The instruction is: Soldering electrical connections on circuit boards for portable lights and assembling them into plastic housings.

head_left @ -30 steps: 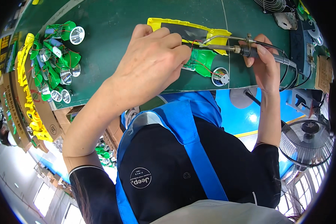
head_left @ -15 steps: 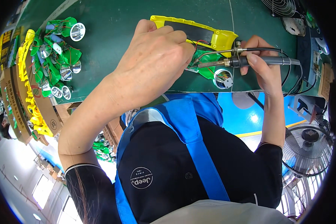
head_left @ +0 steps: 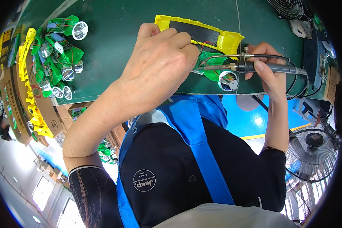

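My right hand [head_left: 268,68] is closed around the dark handle of a soldering iron [head_left: 250,67], which has a thin metal feed tube alongside it. The iron's tip points left over a green lamp assembly [head_left: 212,72] with a circuit board and a round silver reflector [head_left: 228,80]. My left hand [head_left: 163,60] is closed at the left end of that board, its fingertips bent down and hidden behind the knuckles, so what they grip cannot be made out. Behind the board lies a yellow casing half [head_left: 231,42] with a dark inner panel, and a red wire runs between them.
Several green lamp assemblies with reflectors [head_left: 66,72] are heaped on the left of the green table [head_left: 114,22]. Beyond them stand a cardboard box [head_left: 45,102] and yellow casings [head_left: 25,57]. Cables [head_left: 294,81] trail at right; a fan [head_left: 313,152] stands below the table edge.
The soldering iron and my right hand have shifted slightly right and down. My left hand has moved a little to the right, still bent over the board.
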A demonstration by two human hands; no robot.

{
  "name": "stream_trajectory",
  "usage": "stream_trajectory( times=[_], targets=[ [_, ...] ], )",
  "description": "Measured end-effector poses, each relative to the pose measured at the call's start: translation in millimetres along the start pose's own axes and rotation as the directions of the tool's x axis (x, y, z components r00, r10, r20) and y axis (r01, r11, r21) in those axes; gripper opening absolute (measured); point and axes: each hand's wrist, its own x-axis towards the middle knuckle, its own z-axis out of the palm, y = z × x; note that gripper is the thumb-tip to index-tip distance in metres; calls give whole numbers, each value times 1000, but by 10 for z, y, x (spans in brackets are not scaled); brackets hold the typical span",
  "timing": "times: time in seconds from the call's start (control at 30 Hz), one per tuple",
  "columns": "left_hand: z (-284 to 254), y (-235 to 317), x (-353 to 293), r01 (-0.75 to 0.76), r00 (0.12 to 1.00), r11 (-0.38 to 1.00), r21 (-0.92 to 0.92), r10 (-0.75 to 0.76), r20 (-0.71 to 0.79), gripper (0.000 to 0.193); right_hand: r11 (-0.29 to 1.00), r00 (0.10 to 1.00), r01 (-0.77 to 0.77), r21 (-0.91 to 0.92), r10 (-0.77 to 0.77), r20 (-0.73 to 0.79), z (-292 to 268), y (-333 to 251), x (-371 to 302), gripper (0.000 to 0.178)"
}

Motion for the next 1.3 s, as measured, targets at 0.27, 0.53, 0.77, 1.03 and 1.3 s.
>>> stream_trajectory(
  times=[0.27,0.53,0.77,1.03,1.3],
  targets=[
    [6,1,6,-9,1000,1000,18,9,-2,2,983,983,113,148,-89,-160,-76,96,-120,28],
    [-11,0,13,-4,1000,999,-36,4,-4,2,941,933,312,127,-279,-227,-152,110,-70,31],
    [-104,-116,156,-71,993,996,-59,77,94,7,783,723,570,-250,-622,-300,-277,-18,70,42],
    [-80,-560,414,-52,999,999,13,52,-8,20,675,668,642,-364,-726,-167,-3,-55,815,30],
    [11,-378,-318,-99,979,995,-6,97,-177,54,764,746,548,-340,-630,-214,-77,221,1259,34]
  ],
)
